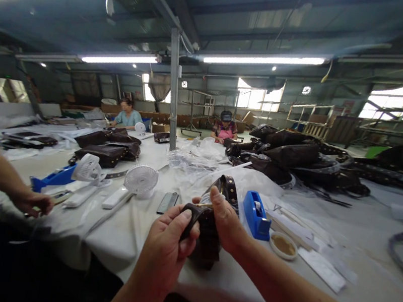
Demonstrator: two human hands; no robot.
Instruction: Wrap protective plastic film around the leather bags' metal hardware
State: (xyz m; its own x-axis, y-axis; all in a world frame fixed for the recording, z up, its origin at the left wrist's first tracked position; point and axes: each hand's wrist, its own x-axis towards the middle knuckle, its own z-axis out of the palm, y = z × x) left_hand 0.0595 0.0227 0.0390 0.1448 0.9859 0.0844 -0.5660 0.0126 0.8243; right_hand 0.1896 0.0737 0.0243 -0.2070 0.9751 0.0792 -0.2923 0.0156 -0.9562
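Observation:
A dark brown leather bag (pixel 208 246) with brass-coloured studs is held over the near edge of the table, in front of me. My left hand (pixel 169 232) pinches a dark leather end or flap (pixel 190 220) of it between thumb and curled fingers. On the bag's other side, my right hand (pixel 227 224) grips it near the top, thumb pointing up and fingers mostly hidden behind the leather. A studded strap (pixel 231 189) curves up behind my right hand. Something white shows at the bag's top, between the hands.
Right of the bag stand a blue tape dispenser (pixel 255 215) and a round dish (pixel 283 245). Left are a phone (pixel 168 202), a small white fan (pixel 140 180) and a co-worker's hand (pixel 34 202). Dark bags (pixel 292 155) are heaped at the back right, near clear plastic (pixel 200 158).

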